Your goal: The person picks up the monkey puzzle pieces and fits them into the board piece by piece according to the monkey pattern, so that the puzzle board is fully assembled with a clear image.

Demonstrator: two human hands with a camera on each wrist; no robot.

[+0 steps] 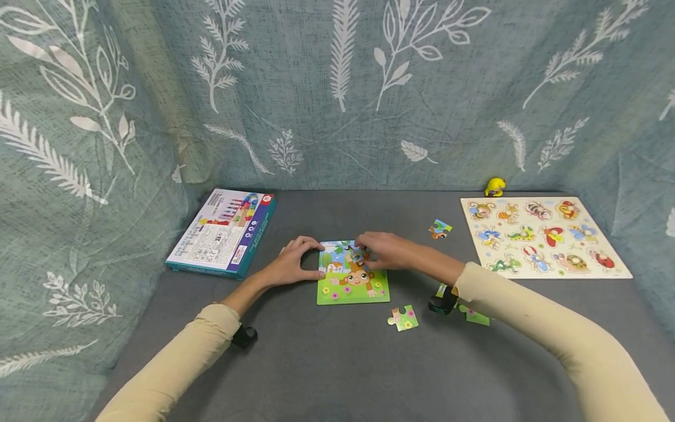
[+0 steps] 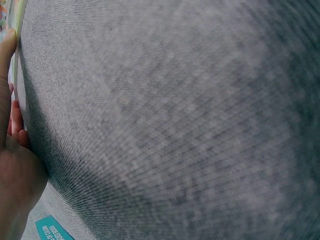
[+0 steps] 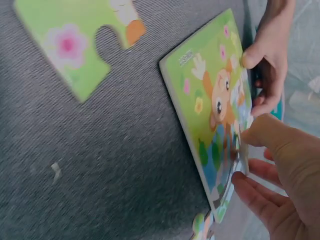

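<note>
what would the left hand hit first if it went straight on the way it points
Probably the monkey puzzle: the left hand seems to touch its left edge, though depth is unclear.

Puzzle board [image 1: 334,292] at dial centre; left hand [image 1: 292,264] at nine, right hand [image 1: 388,251] at two
Box [image 1: 218,234] at ten o'clock; far piece [image 1: 440,228] beyond that hand at two, near piece [image 1: 405,319] at four; insect board [image 1: 540,221] just past two, toy figure [image 1: 494,187] behind its eleven; cloth [image 1: 316,117] at twelve.
</note>
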